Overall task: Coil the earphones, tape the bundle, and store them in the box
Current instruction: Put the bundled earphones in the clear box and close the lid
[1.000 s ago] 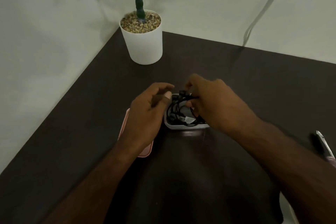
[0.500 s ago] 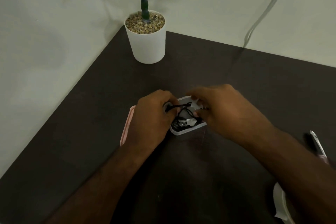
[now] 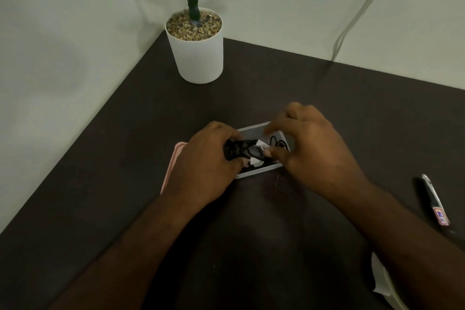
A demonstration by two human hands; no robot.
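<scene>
A small clear box (image 3: 254, 129) sits on the dark table in the middle of the view. Inside it lies the black earphone bundle (image 3: 245, 151), with white tape (image 3: 259, 145) around its middle. My left hand (image 3: 208, 166) covers the box's left end, its fingers curled onto the cable. My right hand (image 3: 312, 143) hovers over the right end, with the thumb and fingertips at the taped part of the bundle. A pink lid (image 3: 173, 166) lies flat under my left hand, beside the box.
A white pot (image 3: 198, 58) with pebbles and a green stem stands at the table's far corner. Scissors (image 3: 435, 204) lie at the right edge. A white tape roll (image 3: 385, 284) peeks out at the lower right. A grey cable (image 3: 352, 22) hangs beyond the table.
My left hand has moved from the lid onto the box's left end and onto the cable. The right hand shifted right and down, and the bundle now lies lower in the box.
</scene>
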